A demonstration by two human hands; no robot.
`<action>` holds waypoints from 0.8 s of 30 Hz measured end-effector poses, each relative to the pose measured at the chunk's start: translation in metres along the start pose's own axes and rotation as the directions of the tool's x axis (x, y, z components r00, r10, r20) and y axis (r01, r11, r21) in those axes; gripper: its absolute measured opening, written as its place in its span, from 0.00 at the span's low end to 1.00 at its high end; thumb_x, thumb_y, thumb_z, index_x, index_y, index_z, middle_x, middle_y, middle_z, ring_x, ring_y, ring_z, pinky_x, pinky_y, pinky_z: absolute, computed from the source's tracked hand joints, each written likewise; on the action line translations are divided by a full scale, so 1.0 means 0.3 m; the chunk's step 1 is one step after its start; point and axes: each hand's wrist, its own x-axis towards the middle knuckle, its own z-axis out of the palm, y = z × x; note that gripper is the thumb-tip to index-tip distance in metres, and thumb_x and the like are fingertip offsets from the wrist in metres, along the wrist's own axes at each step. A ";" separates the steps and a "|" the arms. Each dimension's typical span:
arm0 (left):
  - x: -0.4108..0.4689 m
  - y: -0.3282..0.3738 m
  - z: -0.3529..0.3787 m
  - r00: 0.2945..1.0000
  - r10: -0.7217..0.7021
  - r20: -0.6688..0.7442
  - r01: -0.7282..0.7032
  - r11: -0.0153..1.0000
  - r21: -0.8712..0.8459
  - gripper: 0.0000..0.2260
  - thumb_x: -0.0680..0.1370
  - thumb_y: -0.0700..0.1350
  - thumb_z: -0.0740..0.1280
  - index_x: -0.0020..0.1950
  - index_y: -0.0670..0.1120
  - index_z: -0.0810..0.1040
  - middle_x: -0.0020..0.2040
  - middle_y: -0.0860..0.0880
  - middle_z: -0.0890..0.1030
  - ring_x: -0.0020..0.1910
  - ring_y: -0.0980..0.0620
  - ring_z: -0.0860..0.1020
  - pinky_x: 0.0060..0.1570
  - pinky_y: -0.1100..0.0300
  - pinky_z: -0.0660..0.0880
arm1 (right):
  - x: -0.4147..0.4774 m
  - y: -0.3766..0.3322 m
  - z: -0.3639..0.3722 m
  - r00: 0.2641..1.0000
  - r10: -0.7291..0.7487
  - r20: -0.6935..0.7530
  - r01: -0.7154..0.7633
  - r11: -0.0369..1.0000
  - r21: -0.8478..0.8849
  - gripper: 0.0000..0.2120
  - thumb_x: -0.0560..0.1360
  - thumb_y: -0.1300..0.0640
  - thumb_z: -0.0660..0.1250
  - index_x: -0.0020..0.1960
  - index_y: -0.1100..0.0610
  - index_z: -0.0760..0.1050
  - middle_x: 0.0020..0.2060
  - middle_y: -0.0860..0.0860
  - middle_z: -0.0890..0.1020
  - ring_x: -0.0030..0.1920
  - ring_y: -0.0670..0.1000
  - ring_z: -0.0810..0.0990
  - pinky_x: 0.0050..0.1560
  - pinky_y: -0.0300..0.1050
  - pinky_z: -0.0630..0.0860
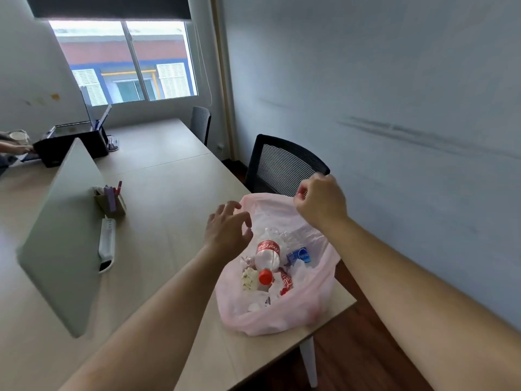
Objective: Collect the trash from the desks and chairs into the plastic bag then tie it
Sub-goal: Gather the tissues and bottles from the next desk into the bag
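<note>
A thin pink plastic bag [307, 303] lies open on the near right corner of the desk [158, 170]. Inside it I see an empty cola bottle [267, 256] with a red cap, a second red-labelled bottle [286, 283], a blue wrapper [299, 255] and crumpled white paper. My right hand [321, 201] pinches the bag's far rim and lifts it. My left hand [227, 228] hovers at the bag's left rim with fingers curled apart, touching or almost touching the plastic; I cannot tell which.
A black mesh chair [284, 165] stands right behind the bag, a second chair [200, 122] farther back. A grey divider panel [62, 235] runs along the desk's left, with a white power strip [106, 245], a pen holder [111, 200] and a black box [70, 148]. Another person's hand [17, 149] is at far left.
</note>
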 end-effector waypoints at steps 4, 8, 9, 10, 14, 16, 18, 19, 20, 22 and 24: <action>-0.069 -0.056 0.033 0.976 -0.110 0.187 0.096 0.992 0.079 0.13 0.74 0.60 0.66 0.57 0.58 0.78 0.78 0.47 0.55 0.76 0.42 0.54 0.73 0.45 0.55 | -0.044 0.080 0.003 0.969 0.217 0.121 -0.194 0.965 -0.176 0.11 0.74 0.50 0.63 0.50 0.53 0.80 0.73 0.55 0.64 0.72 0.62 0.60 0.67 0.54 0.63; -0.142 -0.087 0.118 0.875 -0.240 0.420 0.219 0.971 0.100 0.26 0.73 0.65 0.64 0.69 0.63 0.66 0.78 0.46 0.41 0.76 0.39 0.55 0.70 0.42 0.61 | -0.128 0.151 0.070 0.825 0.429 0.368 -0.372 0.902 -0.218 0.19 0.74 0.44 0.63 0.61 0.51 0.77 0.78 0.54 0.50 0.75 0.65 0.53 0.68 0.58 0.64; -0.156 -0.089 0.137 0.860 -0.255 0.443 0.244 0.966 0.082 0.28 0.73 0.64 0.65 0.71 0.62 0.63 0.78 0.45 0.40 0.74 0.38 0.59 0.69 0.44 0.64 | -0.146 0.161 0.083 0.793 0.454 0.406 -0.397 0.891 -0.220 0.20 0.75 0.44 0.64 0.64 0.50 0.76 0.78 0.54 0.49 0.74 0.65 0.58 0.65 0.55 0.68; -0.167 -0.089 0.154 0.852 -0.268 0.449 0.264 0.962 0.072 0.29 0.73 0.62 0.66 0.72 0.62 0.61 0.78 0.44 0.42 0.72 0.37 0.63 0.67 0.45 0.67 | -0.162 0.171 0.100 0.772 0.470 0.429 -0.409 0.883 -0.231 0.20 0.76 0.47 0.64 0.66 0.49 0.74 0.78 0.55 0.50 0.71 0.63 0.65 0.60 0.51 0.71; -0.176 -0.076 0.165 0.862 -0.297 0.412 0.302 0.952 0.055 0.32 0.74 0.41 0.65 0.75 0.56 0.57 0.75 0.46 0.58 0.63 0.38 0.73 0.59 0.49 0.74 | -0.184 0.192 0.140 0.774 0.477 0.417 -0.460 0.875 -0.147 0.18 0.78 0.61 0.62 0.68 0.56 0.73 0.66 0.57 0.73 0.59 0.58 0.77 0.54 0.46 0.75; -0.155 -0.071 0.137 0.881 -0.281 0.380 0.291 0.956 0.033 0.34 0.73 0.35 0.62 0.76 0.52 0.55 0.74 0.48 0.63 0.64 0.40 0.73 0.59 0.51 0.74 | -0.170 0.187 0.133 0.788 0.461 0.407 -0.457 0.882 -0.114 0.20 0.79 0.63 0.59 0.70 0.57 0.69 0.64 0.58 0.75 0.61 0.59 0.77 0.58 0.46 0.74; -0.120 -0.084 0.088 0.896 -0.285 0.340 0.299 0.954 0.010 0.35 0.72 0.34 0.62 0.77 0.51 0.55 0.74 0.48 0.65 0.65 0.41 0.72 0.61 0.52 0.71 | -0.134 0.176 0.109 0.822 0.433 0.371 -0.437 0.896 -0.076 0.23 0.79 0.64 0.58 0.73 0.56 0.66 0.66 0.58 0.74 0.64 0.59 0.75 0.61 0.46 0.72; -0.096 -0.098 0.058 0.902 -0.295 0.315 0.312 0.950 -0.003 0.35 0.72 0.34 0.62 0.77 0.50 0.56 0.73 0.47 0.66 0.66 0.42 0.72 0.62 0.53 0.70 | -0.109 0.169 0.093 0.839 0.422 0.345 -0.434 0.900 -0.047 0.23 0.78 0.64 0.58 0.73 0.55 0.66 0.67 0.58 0.74 0.64 0.59 0.74 0.62 0.46 0.71; -0.072 -0.117 0.021 0.907 -0.311 0.283 0.328 0.945 -0.013 0.34 0.72 0.34 0.61 0.77 0.50 0.57 0.73 0.46 0.68 0.66 0.42 0.71 0.63 0.54 0.69 | -0.079 0.159 0.077 0.851 0.416 0.320 -0.436 0.900 -0.010 0.23 0.78 0.64 0.58 0.73 0.55 0.66 0.67 0.57 0.74 0.65 0.58 0.74 0.63 0.47 0.71; -0.021 -0.154 -0.057 0.916 -0.338 0.216 0.350 0.937 -0.020 0.33 0.72 0.34 0.60 0.76 0.49 0.60 0.71 0.44 0.70 0.66 0.42 0.71 0.65 0.54 0.68 | -0.011 0.137 0.046 0.863 0.413 0.291 -0.444 0.895 0.046 0.23 0.78 0.63 0.56 0.72 0.53 0.67 0.67 0.56 0.74 0.66 0.58 0.73 0.65 0.47 0.69; 0.024 -0.188 -0.128 0.925 -0.343 0.165 0.352 0.936 -0.024 0.32 0.72 0.34 0.60 0.75 0.49 0.62 0.69 0.43 0.73 0.65 0.41 0.72 0.64 0.54 0.69 | 0.051 0.102 0.024 0.869 0.404 0.285 -0.437 0.897 0.061 0.23 0.79 0.64 0.54 0.71 0.52 0.68 0.67 0.56 0.74 0.66 0.58 0.73 0.64 0.47 0.69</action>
